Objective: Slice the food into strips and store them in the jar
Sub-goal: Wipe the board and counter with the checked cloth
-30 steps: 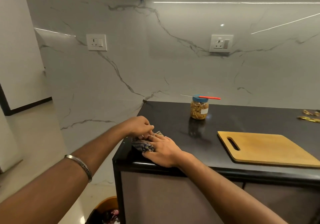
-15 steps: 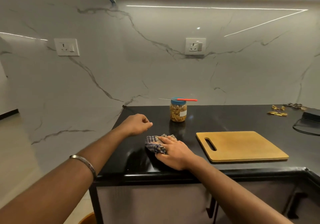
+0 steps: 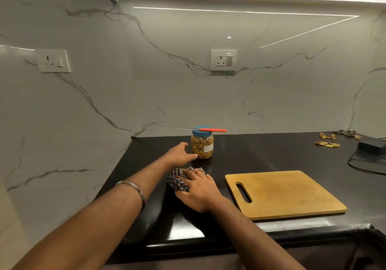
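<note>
A clear jar (image 3: 202, 147) with a blue lid stands on the black counter (image 3: 261, 154), filled with yellowish strips. A red-handled knife (image 3: 211, 130) lies across its lid, blade pointing left. My left hand (image 3: 180, 154) is stretched out with relaxed fingers, its fingertips just left of the jar's base; whether they touch it I cannot tell. My right hand (image 3: 198, 189) presses flat on a checked cloth (image 3: 177, 179) on the counter. An empty wooden cutting board (image 3: 286, 192) lies to the right.
Yellowish food scraps (image 3: 326, 143) lie at the back right of the counter, near a dark box with a cable (image 3: 370, 147). Two wall sockets (image 3: 223, 60) sit in the marble backsplash. The counter's front edge runs below my arms.
My left hand has left the cloth, opened and moved forward to the jar. My right hand has slid the cloth away from the counter's left edge toward the middle. The camera turned right.
</note>
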